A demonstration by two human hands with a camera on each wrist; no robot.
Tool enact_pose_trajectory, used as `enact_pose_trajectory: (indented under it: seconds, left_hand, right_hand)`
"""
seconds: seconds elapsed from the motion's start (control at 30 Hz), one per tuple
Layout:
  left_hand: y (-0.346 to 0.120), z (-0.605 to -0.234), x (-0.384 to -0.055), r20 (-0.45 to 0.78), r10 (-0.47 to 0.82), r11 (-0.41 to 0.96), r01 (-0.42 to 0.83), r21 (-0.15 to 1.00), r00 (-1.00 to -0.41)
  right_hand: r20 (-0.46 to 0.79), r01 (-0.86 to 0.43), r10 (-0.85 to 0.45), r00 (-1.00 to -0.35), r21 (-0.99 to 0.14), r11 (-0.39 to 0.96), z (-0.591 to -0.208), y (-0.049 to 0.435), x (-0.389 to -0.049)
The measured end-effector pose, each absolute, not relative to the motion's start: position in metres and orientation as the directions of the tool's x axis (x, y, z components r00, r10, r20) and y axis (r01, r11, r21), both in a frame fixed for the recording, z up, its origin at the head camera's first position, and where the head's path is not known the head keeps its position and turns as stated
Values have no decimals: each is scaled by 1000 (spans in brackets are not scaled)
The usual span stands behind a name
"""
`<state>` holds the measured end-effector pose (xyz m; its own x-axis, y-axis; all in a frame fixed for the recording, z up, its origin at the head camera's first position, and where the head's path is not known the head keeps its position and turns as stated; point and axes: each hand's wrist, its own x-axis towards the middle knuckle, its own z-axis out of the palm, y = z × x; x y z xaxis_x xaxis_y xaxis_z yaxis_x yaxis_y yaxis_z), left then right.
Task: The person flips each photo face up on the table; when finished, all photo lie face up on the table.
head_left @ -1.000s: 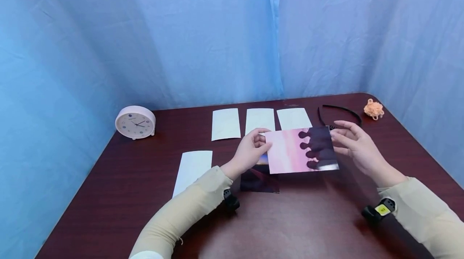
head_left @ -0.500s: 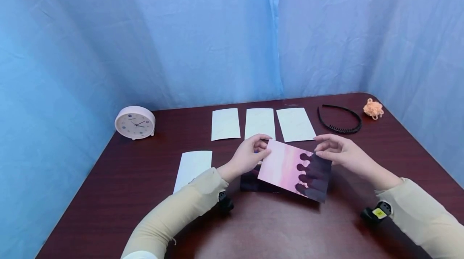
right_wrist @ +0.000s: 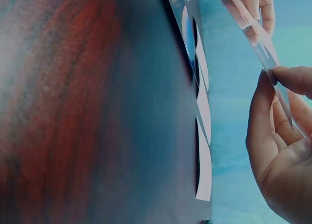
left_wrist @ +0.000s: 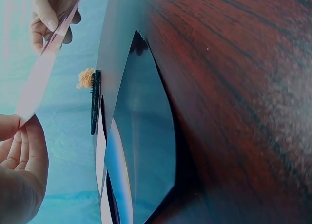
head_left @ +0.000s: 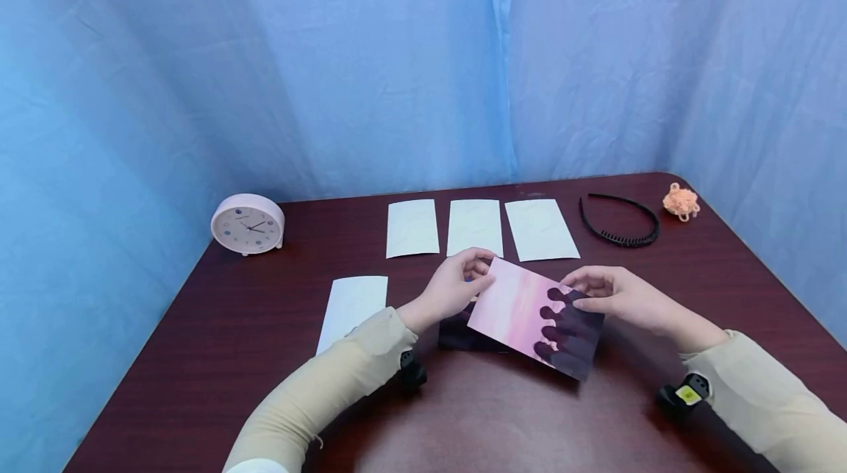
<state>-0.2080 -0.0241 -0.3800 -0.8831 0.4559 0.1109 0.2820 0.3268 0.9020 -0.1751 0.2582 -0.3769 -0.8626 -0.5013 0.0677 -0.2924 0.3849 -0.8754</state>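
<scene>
A photo print (head_left: 512,306) with a pink sky and dark silhouettes is held up over the table, slanting down to the right in the head view. My left hand (head_left: 453,287) pinches its upper left corner between thumb and fingers. At the dark end, my right hand (head_left: 625,300) pinches the print's upper edge. The right wrist view shows that thumb (right_wrist: 292,79) and forefinger meeting on the sheet. Partly covered by the held print, a dark photo (left_wrist: 146,131) with a blue band lies on the table.
Three white sheets (head_left: 412,228) lie in a row at the back, and another white sheet (head_left: 354,307) is left of the left hand. A round clock (head_left: 248,225) stands back left. A black headband (head_left: 622,239) and an orange scrunchie-like bundle (head_left: 681,202) are back right.
The print has turned clockwise, its right end dropping towards the front. My right hand has moved left and nearer along its edge, uncovering the headband; my left hand has shifted slightly nearer.
</scene>
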Motion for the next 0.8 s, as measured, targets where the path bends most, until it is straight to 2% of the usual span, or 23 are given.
enact_pose_trajectory:
  seconds: [0.23, 0.4, 0.53, 0.8]
  left_hand:
    - [-23, -378, -209, 115, 447, 332, 284, 900, -887]
    - [-23, -376, -211, 113, 417, 320, 262, 910, -902]
    - [-25, -381, -216, 121, 377, 254, 228, 940, -918]
    - [-30, -379, -220, 96, 287, 93, 127, 988, -953]
  right_hand:
    - [65, -299, -528, -847, -878, 372, -379, 258, -173]
    - [72, -294, -493, -867, -872, 390, -379, 256, -172]
    - [66, -272, -437, -897, -862, 428, -377, 256, -170]
    - [53, -220, -373, -926, -880, 422, -376, 255, -170]
